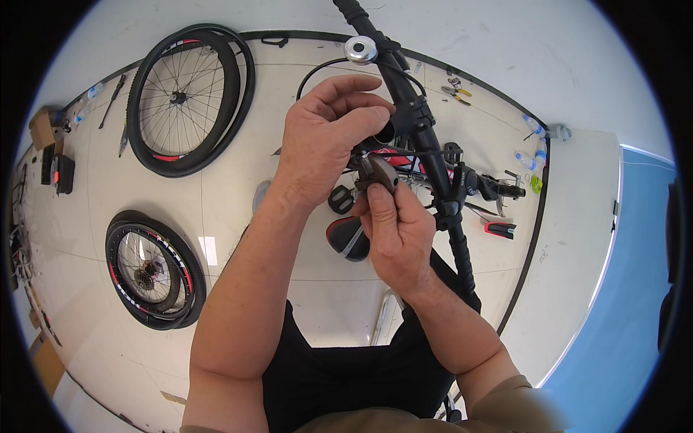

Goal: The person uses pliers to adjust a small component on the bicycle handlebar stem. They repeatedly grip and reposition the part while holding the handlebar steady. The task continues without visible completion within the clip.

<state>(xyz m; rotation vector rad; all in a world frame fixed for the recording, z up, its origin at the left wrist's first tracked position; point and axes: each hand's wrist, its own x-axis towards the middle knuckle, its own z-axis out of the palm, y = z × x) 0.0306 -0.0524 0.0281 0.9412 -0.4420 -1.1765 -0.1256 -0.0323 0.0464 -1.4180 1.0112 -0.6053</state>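
A black bicycle handlebar (431,160) slants in front of me, with a silver bell (360,50) toward its far end. My left hand (325,130) is closed, fingers curled and thumb pressed in beside the open end of a dark round tube (385,136) at the stem (414,115). What it grips, if anything, is hidden. Just below, my right hand (401,229) pinches a dark grey-brown curved part (380,172) between thumb and fingers; it looks like a shifter. Part of it is covered by the fingers.
Beyond the handlebar lie the red and black bike frame and a saddle (348,238). Wheels (177,97) and tyres (155,270) rest on the tiled floor at left. Yellow-handled pliers (456,93), plastic bottles (534,155) and a red-black item (499,229) lie at right.
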